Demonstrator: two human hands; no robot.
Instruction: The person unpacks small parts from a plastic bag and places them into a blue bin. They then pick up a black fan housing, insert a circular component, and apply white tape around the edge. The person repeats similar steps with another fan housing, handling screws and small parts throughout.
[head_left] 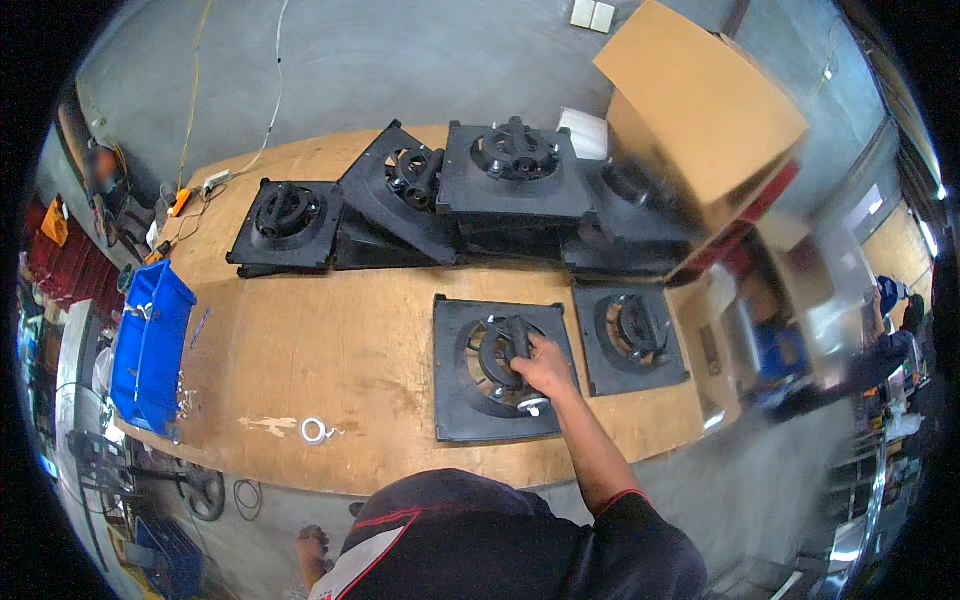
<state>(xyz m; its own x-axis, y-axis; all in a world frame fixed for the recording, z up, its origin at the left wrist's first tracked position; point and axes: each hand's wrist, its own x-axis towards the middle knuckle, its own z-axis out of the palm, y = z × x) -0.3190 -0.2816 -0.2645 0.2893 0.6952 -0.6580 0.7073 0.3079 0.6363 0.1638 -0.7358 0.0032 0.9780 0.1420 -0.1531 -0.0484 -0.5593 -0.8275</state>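
On the table before me lies a square black plastic frame (455,390) with a round, ribbed opening in its middle. My right hand (545,368) reaches in from the lower right and is closed around a thick black bar-shaped part (517,337) standing over that opening. Just below the hand, a white round-ended piece (534,406) shows at the ring's edge. My left hand (313,545) hangs low beside my body, beyond the table's near edge, small and in shadow. Its fingers look curled; whatever they hold, if anything, does not show.
A similar frame (598,368) lies to the right. Several more stand stacked along the back (515,195). A blue bin (150,350) sits at the left edge, and a white tape roll (314,431) near the front. An open cardboard box (705,90) rises at the back right.
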